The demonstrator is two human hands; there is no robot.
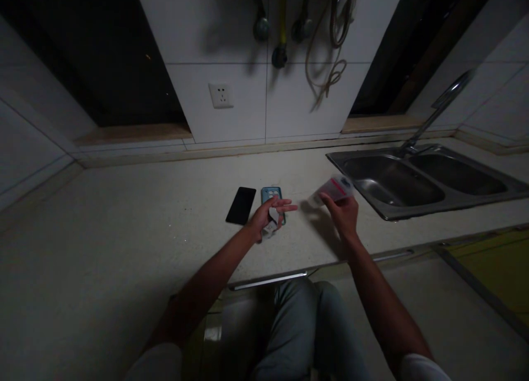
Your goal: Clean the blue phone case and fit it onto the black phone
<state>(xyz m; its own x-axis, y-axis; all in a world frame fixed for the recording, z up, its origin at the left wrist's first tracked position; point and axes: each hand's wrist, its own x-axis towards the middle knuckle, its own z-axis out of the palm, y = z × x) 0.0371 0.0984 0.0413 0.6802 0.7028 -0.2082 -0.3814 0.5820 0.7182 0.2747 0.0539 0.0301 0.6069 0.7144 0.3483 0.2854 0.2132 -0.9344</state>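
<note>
- My left hand is in front of the teal phone case, hiding much of it; a black phone lies just beyond my wrist to the left, flat on the counter.
- The small white piece is in that same left hand, and the clear packet, with its pinkish-red band, is up in my right hand, between the case and the sink.
- Under all this runs a pale countertop, with a few small specks left of the phone.
- To my right a steel double sink is set into the counter, with a curved tap at its back edge.
- Ahead of me is a tiled wall with a socket, hanging hoses and a yellow pipe; dark window openings flank it, and the room is dim.
- My left hand has two fingers stretched out to the right, while the rest curls around the white piece; its exact shape I can't make out.
- My right thumb and fingers are pinched together on the packet's lower edge, which is blurred.
</note>
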